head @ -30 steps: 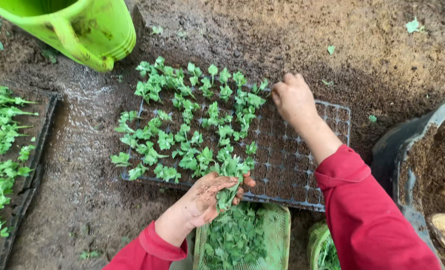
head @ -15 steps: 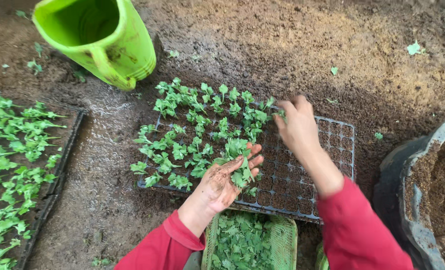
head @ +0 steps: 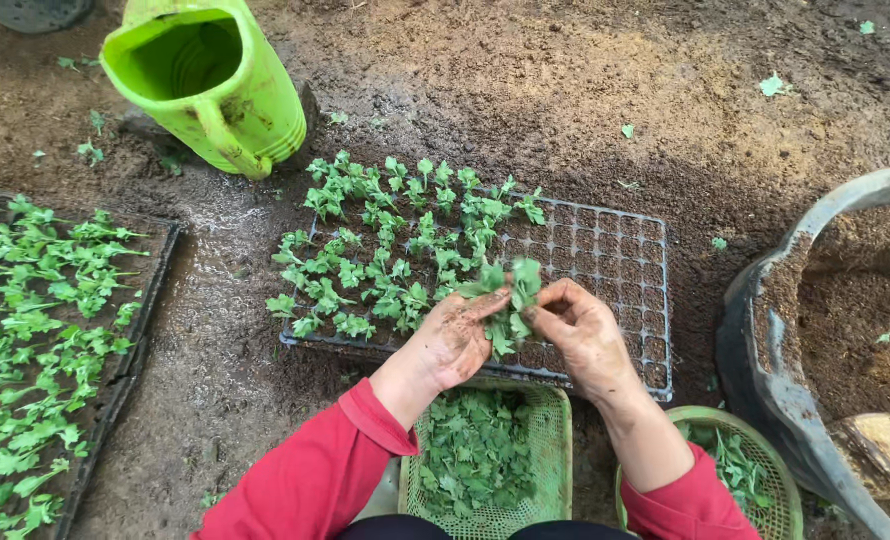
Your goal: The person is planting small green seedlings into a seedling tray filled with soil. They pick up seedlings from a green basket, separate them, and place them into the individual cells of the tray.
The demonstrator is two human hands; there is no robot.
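We see the left hand [head: 452, 340], soil-smeared, cupping a bunch of green seedlings [head: 508, 300] | right hand [head: 580, 333] pinching at that bunch just beside it | both over the seedling tray [head: 615, 250], its right cells unplanted | green basket [head: 550, 450] of cuttings below | green watering can [head: 210, 80] beyond.

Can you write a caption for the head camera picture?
Both hands hold green cuttings over a half-planted seedling tray.

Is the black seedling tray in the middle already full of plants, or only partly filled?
Partly filled. The seedling tray has green cuttings in its left part, while the cells on its right side show only soil.
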